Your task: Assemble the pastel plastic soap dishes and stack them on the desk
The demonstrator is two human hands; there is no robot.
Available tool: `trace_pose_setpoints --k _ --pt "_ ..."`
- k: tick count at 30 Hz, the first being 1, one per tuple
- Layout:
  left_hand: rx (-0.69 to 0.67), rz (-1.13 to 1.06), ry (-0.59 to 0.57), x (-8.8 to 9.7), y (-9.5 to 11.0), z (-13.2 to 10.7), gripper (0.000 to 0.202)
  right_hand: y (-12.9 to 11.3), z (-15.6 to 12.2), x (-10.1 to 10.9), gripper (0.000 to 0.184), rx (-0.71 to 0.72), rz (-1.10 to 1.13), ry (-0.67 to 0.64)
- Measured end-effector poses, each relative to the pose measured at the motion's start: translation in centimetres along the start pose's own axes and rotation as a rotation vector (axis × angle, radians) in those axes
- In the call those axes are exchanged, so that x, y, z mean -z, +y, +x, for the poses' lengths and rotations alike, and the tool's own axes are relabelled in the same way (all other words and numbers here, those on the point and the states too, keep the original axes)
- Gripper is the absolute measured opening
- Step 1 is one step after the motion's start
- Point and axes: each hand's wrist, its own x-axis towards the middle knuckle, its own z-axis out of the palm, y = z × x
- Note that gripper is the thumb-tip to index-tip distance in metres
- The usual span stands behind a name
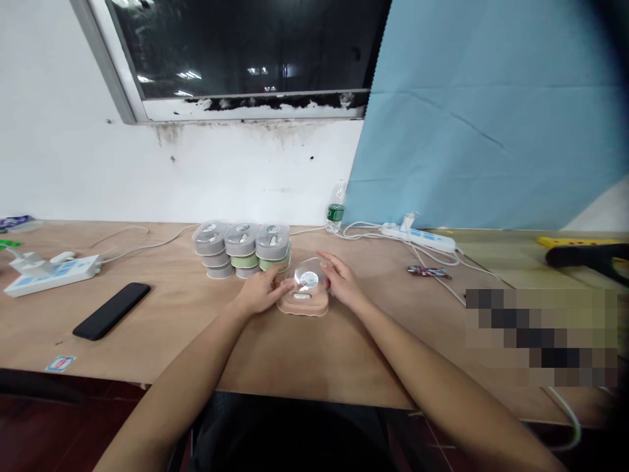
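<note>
A pink lunch box [303, 307] with a clear lid, a round label and a small pale oblong piece rests on the table in front of me. My left hand [261, 290] holds its left side, with thumb and index finger at the lid's edge. From the right, my right hand [343, 280] grips the opposite side, its fingers curving along the edge. Just left of and behind it stand three stacks of similar boxes: a grey stack [209, 242], then a grey-and-green stack [240, 241] and another grey-and-green stack [273, 244], partly hidden by my left hand.
A black phone [112, 311] and a power strip [54, 274] lie on the left. Behind the lunch box stands a plastic bottle [336, 211]. Toward the right are another power strip [420, 237], loose white cables, a crumpled wrapper [428, 271] and a black-and-yellow object [587, 254].
</note>
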Motion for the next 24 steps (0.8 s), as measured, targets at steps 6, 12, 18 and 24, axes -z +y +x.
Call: trace_pose_setpoints --k 6,12,18,24 --pt "-0.012 0.019 -0.158 -0.2 0.1 0.0 0.088 1.2 0.4 0.3 0.052 -0.197 -0.078 -0.094" --pt "-0.070 0.083 -0.127 -0.5 0.0 0.0 0.093 2.2 0.2 0.1 0.053 -0.202 -0.267 -0.157" --pt "0.012 0.114 -0.130 -1.1 0.2 0.0 0.086 2.2 0.5 0.4 0.051 -0.027 -0.353 -0.084" --pt "0.020 0.018 -0.223 -1.1 -0.3 0.2 0.090 2.6 0.8 1.3 0.054 0.027 -0.383 -0.103"
